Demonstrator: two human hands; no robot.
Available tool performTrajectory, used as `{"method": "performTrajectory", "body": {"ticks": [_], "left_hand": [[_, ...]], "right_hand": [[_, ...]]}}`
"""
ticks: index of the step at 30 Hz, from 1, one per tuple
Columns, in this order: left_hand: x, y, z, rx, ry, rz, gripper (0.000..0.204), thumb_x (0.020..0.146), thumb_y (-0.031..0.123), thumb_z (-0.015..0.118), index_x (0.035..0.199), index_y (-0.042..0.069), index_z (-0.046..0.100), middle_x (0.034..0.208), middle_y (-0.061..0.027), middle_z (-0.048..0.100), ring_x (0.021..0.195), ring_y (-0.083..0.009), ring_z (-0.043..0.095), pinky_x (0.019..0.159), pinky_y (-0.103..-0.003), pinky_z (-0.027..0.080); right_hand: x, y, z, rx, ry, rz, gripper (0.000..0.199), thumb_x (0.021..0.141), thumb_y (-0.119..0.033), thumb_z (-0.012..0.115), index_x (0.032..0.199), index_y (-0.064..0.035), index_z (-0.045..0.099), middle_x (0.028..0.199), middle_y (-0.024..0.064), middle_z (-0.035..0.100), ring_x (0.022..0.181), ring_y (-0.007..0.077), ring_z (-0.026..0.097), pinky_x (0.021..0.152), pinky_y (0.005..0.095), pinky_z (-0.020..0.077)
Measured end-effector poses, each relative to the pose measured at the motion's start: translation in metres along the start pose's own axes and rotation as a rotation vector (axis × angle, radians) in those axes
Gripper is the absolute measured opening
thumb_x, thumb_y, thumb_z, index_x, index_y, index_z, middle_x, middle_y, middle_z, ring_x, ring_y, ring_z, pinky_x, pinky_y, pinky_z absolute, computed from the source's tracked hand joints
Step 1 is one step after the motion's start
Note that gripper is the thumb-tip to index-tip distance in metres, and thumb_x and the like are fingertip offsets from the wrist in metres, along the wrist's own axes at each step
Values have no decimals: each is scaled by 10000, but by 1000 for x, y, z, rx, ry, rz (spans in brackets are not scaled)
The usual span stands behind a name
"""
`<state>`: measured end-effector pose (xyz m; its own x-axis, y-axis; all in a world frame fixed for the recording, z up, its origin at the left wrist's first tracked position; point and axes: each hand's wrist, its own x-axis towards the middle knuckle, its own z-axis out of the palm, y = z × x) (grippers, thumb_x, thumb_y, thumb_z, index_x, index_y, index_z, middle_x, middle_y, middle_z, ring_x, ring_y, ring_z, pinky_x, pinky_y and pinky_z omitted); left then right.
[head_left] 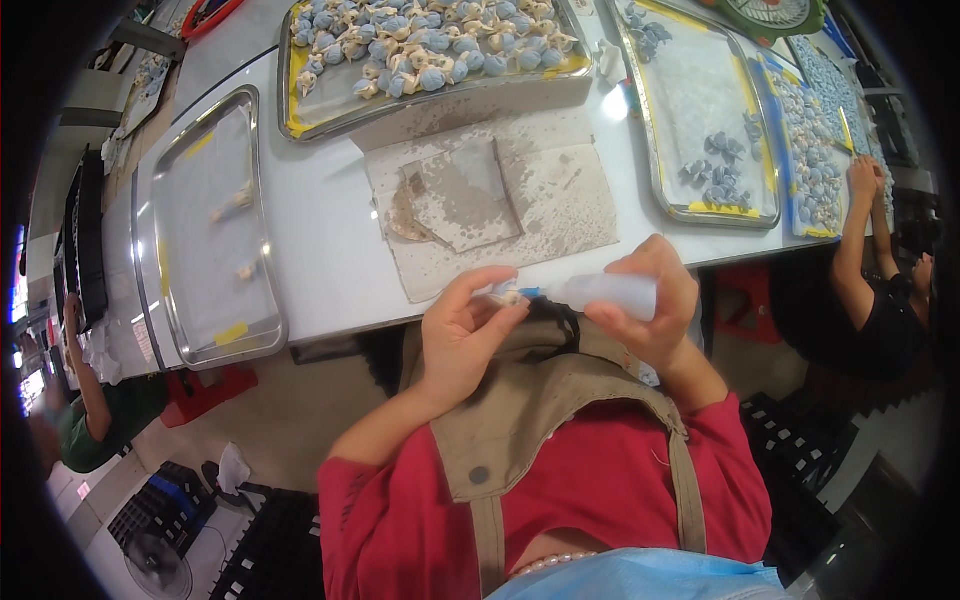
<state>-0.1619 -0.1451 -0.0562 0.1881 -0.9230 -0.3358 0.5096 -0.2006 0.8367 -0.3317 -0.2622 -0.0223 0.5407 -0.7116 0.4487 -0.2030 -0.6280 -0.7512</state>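
Note:
In front of my chest, my left hand (468,325) pinches a small cream-and-blue figure piece (503,294) between thumb and fingers. My right hand (655,305) is wrapped round a white squeeze bottle (606,294), held on its side. The bottle's blue nozzle tip (530,292) points left and meets or nearly meets the piece; the exact contact is too small to tell. Both hands are just off the near edge of the white table, above my brown apron (535,400).
Stained cardboard (560,200) lies ahead. Behind it, one metal tray (300,115) holds many blue-and-cream pieces. The left tray (262,300) has a few cream pieces; the right tray (668,190) has grey-blue pieces. Other people work at both sides; one person's hands (866,178) are at the right.

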Motion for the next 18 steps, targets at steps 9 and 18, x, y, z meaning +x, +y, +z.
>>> {"method": "performTrajectory", "body": {"ticks": [9, 18], "left_hand": [[0, 5, 2, -39, -20, -22, 328, 835, -53, 550, 1148, -23, 455, 1036, -129, 586, 960, -149, 573, 829, -247, 466], [3, 4, 1, -44, -25, -15, 319, 842, -19, 549, 1138, -13, 431, 1164, -128, 499, 991, -180, 584, 804, -257, 478]], "right_hand": [[0, 2, -1, -9, -5, 53, 341, 618, -197, 810, 799, -29, 574, 664, 76, 557, 559, 209, 505, 491, 294, 395], [-4, 5, -3, 21, 8, 126, 324, 625, -180, 804, 803, -33, 577, 672, 76, 558, 567, 202, 509, 498, 293, 392]]}}
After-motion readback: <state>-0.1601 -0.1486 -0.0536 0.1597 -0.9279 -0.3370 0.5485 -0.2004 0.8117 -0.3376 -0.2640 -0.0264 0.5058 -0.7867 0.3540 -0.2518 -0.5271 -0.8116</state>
